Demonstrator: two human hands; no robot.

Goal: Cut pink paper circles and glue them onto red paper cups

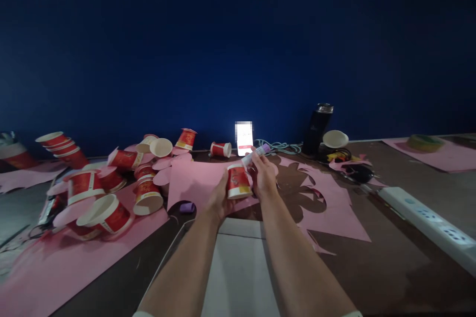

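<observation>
Red paper cup [238, 182] with yellow band and white rim, held upright above the table's middle, over the pink paper, well back from the near edge. Printed pattern facing the camera. White glue stick [255, 155] with purple end, tilted, lower end meeting the cup's rim, purple end pointing up and right toward the far edge.

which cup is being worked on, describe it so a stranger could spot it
Start at the lit phone against the blue wall and come toward the camera. The paper cup there is red with a yellow band, upside down, the only one lifted in the left hand.
</observation>
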